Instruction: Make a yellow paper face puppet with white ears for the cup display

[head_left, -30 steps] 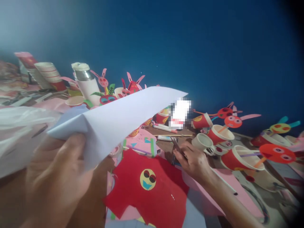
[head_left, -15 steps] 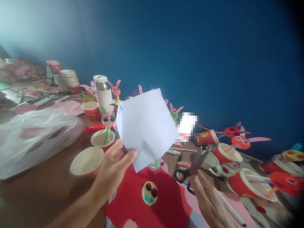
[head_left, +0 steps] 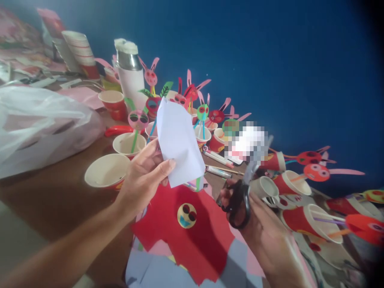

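Between thumb and fingers, my left hand (head_left: 150, 166) pinches a piece of pale white paper (head_left: 179, 138) by its lower left edge, lifted above the table. My right hand (head_left: 255, 224) grips black-handled scissors (head_left: 241, 200), blades pointing up and away, apart from the paper. Below both hands lies a cut sheet of red paper (head_left: 195, 248). A small yellow paper face (head_left: 186, 216) with dark red eyes and a blue mouth rests on it. Pale blue paper (head_left: 156, 270) and pink paper (head_left: 255, 260) show under the red sheet.
Paper cups with rabbit-faced straws, such as a pink face (head_left: 138, 119), line the back and right. An open cup (head_left: 105, 172) stands left, near a white plastic bag (head_left: 42, 128). A white flask (head_left: 130, 76) and stacked cups (head_left: 81, 54) stand behind. Markers (head_left: 219, 172) lie mid-table.
The white paper has turned, showing a narrower face. My right hand has raised the scissors and turned them. The camera view has tipped down, so the table things sit higher.
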A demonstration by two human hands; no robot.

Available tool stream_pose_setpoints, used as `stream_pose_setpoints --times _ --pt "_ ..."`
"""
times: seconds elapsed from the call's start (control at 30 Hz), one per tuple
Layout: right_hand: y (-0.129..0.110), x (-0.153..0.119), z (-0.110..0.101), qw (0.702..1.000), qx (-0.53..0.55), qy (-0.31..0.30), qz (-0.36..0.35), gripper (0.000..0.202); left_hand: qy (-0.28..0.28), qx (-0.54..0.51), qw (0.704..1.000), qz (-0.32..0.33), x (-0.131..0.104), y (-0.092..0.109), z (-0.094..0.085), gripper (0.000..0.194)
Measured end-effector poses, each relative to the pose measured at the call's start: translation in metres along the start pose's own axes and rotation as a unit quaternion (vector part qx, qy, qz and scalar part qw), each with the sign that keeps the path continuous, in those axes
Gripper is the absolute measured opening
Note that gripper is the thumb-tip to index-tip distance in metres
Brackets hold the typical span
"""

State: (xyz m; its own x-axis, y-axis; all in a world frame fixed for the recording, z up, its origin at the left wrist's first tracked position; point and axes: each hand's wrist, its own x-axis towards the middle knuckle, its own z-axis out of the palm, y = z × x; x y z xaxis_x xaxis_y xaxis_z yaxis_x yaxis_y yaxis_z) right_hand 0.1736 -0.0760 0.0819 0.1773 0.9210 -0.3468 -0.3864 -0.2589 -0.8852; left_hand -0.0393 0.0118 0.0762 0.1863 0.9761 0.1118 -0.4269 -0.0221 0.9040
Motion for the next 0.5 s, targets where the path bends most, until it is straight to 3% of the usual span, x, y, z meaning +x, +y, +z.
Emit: stream_pose_setpoints --times 0.1,0.27,0.4,0.5 --pt "-0.005 -0.003 -0.006 0.999 -0.032 -0.021 -0.011 0.047 -0.016 -0.027 0.999 -0.012 -0.002 -0.001 0.001 0.041" --pt "-0.001 -0.013 -0.001 0.988 -0.093 -0.122 -0.029 0.054 -0.042 -0.059 0.997 -0.025 -0.003 0.000 0.000 0.046" --pt "0.005 -0.021 0.006 0.971 -0.189 -0.144 -0.021 0.058 -0.053 -0.075 0.996 -0.013 -0.001 0.001 -0.001 0.044" --pt "0.002 -0.019 0.000 0.944 -0.278 -0.174 -0.035 0.067 -0.061 -0.066 0.996 -0.002 -0.001 0.001 0.000 0.049"
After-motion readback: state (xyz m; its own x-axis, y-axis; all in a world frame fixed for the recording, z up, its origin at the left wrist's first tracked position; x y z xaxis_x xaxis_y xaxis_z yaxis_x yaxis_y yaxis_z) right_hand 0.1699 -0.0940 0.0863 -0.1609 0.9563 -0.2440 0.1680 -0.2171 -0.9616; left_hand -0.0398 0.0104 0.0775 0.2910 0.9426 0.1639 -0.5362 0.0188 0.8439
